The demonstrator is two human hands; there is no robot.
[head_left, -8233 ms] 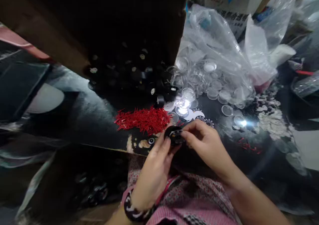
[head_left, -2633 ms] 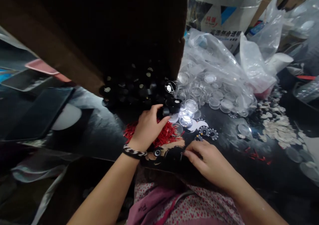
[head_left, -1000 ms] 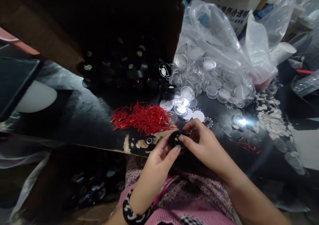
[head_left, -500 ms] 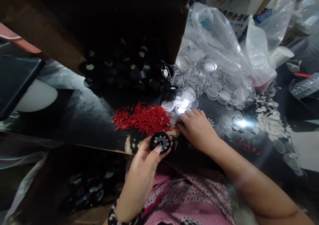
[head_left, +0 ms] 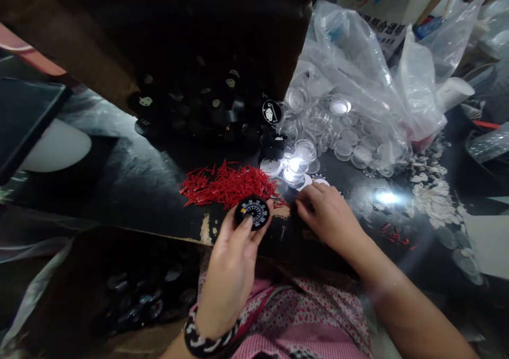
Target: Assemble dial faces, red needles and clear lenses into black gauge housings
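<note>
The left hand [head_left: 230, 263] is gripping a small round black gauge with a white-marked dial face [head_left: 252, 213], thumb and fingers pinching its rim and holding it face-up just above the near edge of the dark glossy tabletop [head_left: 131, 189]. The gauge is sitting directly in front of a loose pile of thin red plastic needles [head_left: 228, 184], close to it but apart.

The right hand [head_left: 328, 216] is resting palm-down on the tabletop just to the right of the gauge, fingers curled with their tips pressing at the surface beside the red pile; whether they are pinching anything cannot be told, as the fingertips are covering the spot.

A braided black-and-white bracelet [head_left: 204, 340] is circling the left wrist. Behind the red needles, a heap of black round gauge housings [head_left: 207, 110] is lying in shadow under a brown cardboard box flap [head_left: 79, 57]. To its right, a crumpled clear plastic bag [head_left: 358, 78] is spilling clear round plastic covers [head_left: 350, 141] onto the table. A scatter of small white paper discs [head_left: 433, 197] is lying at far right, well apart from both hands.
</note>
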